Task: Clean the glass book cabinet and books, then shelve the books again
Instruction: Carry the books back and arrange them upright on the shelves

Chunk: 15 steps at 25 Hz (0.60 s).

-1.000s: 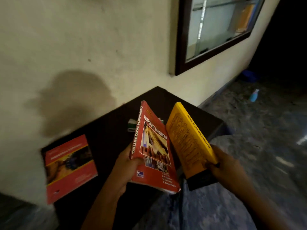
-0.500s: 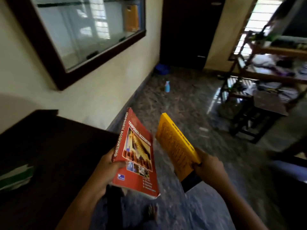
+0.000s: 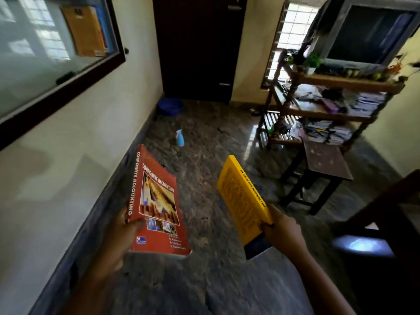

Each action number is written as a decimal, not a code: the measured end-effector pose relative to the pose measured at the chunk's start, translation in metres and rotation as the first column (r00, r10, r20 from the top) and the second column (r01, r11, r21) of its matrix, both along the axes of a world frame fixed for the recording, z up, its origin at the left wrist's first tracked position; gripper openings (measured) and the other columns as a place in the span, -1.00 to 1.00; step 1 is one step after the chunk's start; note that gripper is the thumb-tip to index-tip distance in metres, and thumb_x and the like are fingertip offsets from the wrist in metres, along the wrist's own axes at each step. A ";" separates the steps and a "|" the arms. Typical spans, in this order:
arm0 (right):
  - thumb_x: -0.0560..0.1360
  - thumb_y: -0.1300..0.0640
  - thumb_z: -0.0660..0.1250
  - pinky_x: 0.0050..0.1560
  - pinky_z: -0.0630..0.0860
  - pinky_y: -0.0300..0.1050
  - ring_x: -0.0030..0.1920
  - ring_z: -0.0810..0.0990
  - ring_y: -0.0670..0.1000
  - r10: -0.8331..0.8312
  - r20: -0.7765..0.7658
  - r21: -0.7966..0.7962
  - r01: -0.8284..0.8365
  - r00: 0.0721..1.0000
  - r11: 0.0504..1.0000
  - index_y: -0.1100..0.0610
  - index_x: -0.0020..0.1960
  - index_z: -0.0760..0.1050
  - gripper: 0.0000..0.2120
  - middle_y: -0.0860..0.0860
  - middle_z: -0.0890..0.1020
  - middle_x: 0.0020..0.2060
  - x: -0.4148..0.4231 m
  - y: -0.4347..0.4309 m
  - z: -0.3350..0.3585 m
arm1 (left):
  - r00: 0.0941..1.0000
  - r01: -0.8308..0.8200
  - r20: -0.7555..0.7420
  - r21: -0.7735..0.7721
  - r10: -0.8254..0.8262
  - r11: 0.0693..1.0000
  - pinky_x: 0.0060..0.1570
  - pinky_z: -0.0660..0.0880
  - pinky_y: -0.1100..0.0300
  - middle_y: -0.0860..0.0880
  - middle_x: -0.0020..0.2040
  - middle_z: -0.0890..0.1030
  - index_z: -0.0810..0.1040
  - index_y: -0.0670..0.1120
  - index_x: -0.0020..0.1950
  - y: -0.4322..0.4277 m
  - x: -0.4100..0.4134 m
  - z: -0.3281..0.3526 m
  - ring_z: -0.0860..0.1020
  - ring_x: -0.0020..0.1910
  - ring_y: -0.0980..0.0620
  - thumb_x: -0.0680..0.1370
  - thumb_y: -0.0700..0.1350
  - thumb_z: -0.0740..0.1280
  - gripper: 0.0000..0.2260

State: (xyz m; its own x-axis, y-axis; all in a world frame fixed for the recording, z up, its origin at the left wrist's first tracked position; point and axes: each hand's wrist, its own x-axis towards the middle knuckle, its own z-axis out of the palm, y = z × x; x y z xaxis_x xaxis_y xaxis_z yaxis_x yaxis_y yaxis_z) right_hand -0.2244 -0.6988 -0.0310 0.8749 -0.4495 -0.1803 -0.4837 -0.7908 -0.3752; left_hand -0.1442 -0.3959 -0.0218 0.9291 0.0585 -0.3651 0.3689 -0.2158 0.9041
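My left hand (image 3: 123,233) grips a red book (image 3: 156,201) titled Corporate Accounting by its spine, thumb on the cover. My right hand (image 3: 283,230) pinches the lower corner of a yellow book (image 3: 243,196), held tilted with its spine facing up. Both books hang over the dark stone floor. The glass book cabinet (image 3: 56,53) with its dark wooden frame is set in the wall at upper left. Behind its glass stand an orange book (image 3: 85,30) and blue ones beside it.
A blue spray bottle (image 3: 180,138) stands on the floor ahead, a blue basin (image 3: 170,106) near the dark door (image 3: 197,46). At right stand a wooden rack (image 3: 329,105) with papers and a TV, a small dark table (image 3: 327,162), and a chair edge.
My view has swung right, away from the dark table with the red book towards the room and cabinet. Both hands still hold the same books, now a little further apart.
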 end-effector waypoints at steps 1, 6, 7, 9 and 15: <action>0.53 0.06 0.26 0.07 0.43 -0.12 0.17 0.53 0.10 -0.014 0.021 0.020 0.013 1.000 1.000 -0.02 0.42 0.25 -0.52 0.10 0.56 0.18 0.027 -0.012 -0.001 | 0.999 -0.006 0.035 -0.003 0.007 1.000 -0.01 0.53 -0.09 -0.15 0.11 0.55 0.38 -0.08 0.34 -0.016 0.026 0.002 0.58 -0.02 -0.22 0.55 -0.19 0.30 -0.64; 0.50 0.10 0.28 -0.02 0.44 -0.11 0.08 0.58 0.10 0.057 0.149 0.059 -0.067 0.987 0.996 0.01 0.35 0.35 -0.58 0.09 0.60 0.09 0.178 -0.070 -0.006 | 0.977 -0.121 0.183 0.054 0.110 0.991 -0.11 0.51 0.02 -0.18 0.21 0.53 0.36 -0.12 0.39 -0.078 0.151 0.002 0.57 0.01 -0.22 0.56 -0.19 0.29 -0.60; 0.50 0.10 0.29 -0.03 0.44 -0.11 0.09 0.57 0.11 0.093 0.170 0.054 -0.103 0.981 0.993 0.00 0.36 0.35 -0.57 0.10 0.60 0.09 0.217 -0.083 -0.002 | 0.966 -0.176 0.205 0.085 0.156 0.981 -0.05 0.53 -0.05 -0.18 0.23 0.53 0.35 -0.11 0.40 -0.089 0.177 0.006 0.57 0.04 -0.24 0.55 -0.17 0.30 -0.59; 0.50 0.11 0.29 -0.05 0.43 -0.13 0.10 0.57 0.11 0.184 0.186 0.038 -0.195 0.965 0.980 0.00 0.38 0.32 -0.54 0.10 0.60 0.11 0.296 -0.105 0.013 | 0.935 -0.275 0.263 0.113 0.238 0.955 0.03 0.53 -0.19 -0.19 0.25 0.53 0.34 -0.05 0.42 -0.108 0.224 0.023 0.58 0.06 -0.26 0.54 -0.12 0.32 -0.55; 0.49 0.12 0.31 -0.03 0.41 -0.11 0.11 0.56 0.14 0.412 0.339 0.058 -0.456 0.846 0.888 0.04 0.33 0.37 -0.58 0.11 0.60 0.09 0.510 -0.119 0.070 | 0.778 -0.542 0.386 0.014 0.495 0.841 -0.01 0.52 -0.29 -0.16 0.17 0.57 0.34 0.05 0.41 -0.123 0.339 0.080 0.61 -0.04 -0.26 0.53 -0.13 0.34 -0.54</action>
